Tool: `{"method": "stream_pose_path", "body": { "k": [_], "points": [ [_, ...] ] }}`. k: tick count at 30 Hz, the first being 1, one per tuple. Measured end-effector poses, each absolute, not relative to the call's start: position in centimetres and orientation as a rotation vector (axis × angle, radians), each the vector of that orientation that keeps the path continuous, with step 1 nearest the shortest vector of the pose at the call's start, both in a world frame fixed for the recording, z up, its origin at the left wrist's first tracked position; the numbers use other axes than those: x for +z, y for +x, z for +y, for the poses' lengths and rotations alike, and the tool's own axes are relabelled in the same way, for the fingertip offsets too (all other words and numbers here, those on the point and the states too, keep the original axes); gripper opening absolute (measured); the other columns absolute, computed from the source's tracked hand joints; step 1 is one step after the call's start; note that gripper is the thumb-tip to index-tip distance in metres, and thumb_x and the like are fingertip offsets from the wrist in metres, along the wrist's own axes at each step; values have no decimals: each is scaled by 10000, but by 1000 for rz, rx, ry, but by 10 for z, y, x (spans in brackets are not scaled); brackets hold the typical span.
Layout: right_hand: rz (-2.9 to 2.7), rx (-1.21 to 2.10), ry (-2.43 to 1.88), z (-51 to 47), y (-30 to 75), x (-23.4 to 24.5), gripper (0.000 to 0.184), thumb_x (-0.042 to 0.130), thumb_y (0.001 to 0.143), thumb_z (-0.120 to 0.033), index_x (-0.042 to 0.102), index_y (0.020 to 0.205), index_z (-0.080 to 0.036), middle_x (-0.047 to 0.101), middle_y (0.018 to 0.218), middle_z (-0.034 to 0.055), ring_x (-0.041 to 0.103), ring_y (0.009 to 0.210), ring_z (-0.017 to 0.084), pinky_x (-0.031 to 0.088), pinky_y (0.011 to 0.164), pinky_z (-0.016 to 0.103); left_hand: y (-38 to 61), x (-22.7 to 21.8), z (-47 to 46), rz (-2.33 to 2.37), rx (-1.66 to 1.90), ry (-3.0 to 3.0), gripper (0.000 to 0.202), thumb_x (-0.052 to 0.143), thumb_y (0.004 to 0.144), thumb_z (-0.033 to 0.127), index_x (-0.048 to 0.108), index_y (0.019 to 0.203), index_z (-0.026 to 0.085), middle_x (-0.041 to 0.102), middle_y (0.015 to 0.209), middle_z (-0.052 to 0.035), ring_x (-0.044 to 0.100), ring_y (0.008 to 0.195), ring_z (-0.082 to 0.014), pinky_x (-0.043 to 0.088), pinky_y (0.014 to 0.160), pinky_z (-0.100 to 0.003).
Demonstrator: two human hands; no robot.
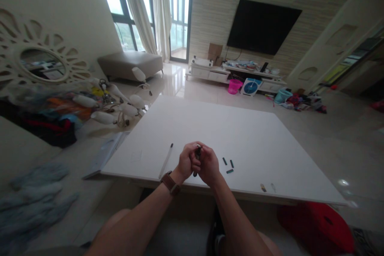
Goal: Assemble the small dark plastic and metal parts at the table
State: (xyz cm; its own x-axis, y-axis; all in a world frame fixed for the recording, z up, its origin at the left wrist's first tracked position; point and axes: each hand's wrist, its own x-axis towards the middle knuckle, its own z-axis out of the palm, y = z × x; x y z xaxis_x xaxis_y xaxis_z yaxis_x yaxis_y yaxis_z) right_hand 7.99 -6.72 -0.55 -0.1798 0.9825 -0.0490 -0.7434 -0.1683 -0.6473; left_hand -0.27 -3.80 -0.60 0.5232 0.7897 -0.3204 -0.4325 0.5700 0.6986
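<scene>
My left hand [188,162] and my right hand [209,165] meet above the near edge of the white table. Both are closed around a dark, slim object [198,152]; its lower end pokes out below the fingers, and most of it is hidden. To the right of my hands lie three small dark green cylinders [230,171]. A long, thin white stick with a black tip [166,161] rests on the table to the left of my left wrist, which wears a brown-strapped watch [170,184].
On the white table [240,132], a small yellow-and-dark piece [263,187] and a small clear piece [273,187] lie near the front right edge. A faint clear square [136,156] is at left. A red round stool [318,228] stands below right; a white-shaded lamp [126,109] lies beyond the left edge.
</scene>
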Motion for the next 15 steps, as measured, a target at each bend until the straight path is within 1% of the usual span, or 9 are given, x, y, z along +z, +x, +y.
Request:
{"method": "stream_pose_path", "body": {
  "k": [3, 7, 11, 13, 15],
  "points": [
    [-539, 1661, -571, -67, 78, -2, 272, 594, 813, -427, 599, 757, -161, 503, 607, -26, 280, 435, 57, 229, 319, 134, 0, -7, -40, 745, 833, 573, 373, 690, 598, 471, 432, 612, 201, 342, 361, 89, 244, 273, -45, 184, 268, -151],
    [-539, 1657, -573, -68, 78, -3, 267, 594, 826, -421, 609, 766, -162, 520, 635, -20, 294, 447, 55, 233, 323, 131, 1, -7, -41, 729, 841, 558, 396, 699, 597, 469, 403, 614, 206, 355, 375, 91, 259, 273, -42, 192, 264, -147],
    [-528, 1659, -587, -68, 79, -4, 281, 594, 828, -436, 618, 771, -162, 523, 648, -13, 314, 449, 58, 243, 318, 136, 0, -10, -41, 729, 858, 559, 358, 697, 619, 466, 475, 661, 189, 389, 396, 82, 274, 284, -44, 189, 274, -151],
    [-529, 1650, -604, -67, 79, -4, 279, 601, 820, -444, 619, 799, -166, 521, 644, -19, 312, 444, 58, 248, 316, 136, 0, -12, -39, 717, 850, 581, 343, 687, 644, 467, 544, 724, 166, 416, 409, 74, 277, 290, -43, 193, 286, -153],
    [-544, 1631, -611, -67, 79, -5, 279, 604, 811, -449, 620, 833, -172, 515, 634, -29, 303, 438, 56, 244, 314, 132, -1, -12, -38, 696, 816, 601, 368, 671, 661, 469, 605, 814, 141, 458, 429, 61, 274, 297, -41, 194, 299, -153]
  ]
}}
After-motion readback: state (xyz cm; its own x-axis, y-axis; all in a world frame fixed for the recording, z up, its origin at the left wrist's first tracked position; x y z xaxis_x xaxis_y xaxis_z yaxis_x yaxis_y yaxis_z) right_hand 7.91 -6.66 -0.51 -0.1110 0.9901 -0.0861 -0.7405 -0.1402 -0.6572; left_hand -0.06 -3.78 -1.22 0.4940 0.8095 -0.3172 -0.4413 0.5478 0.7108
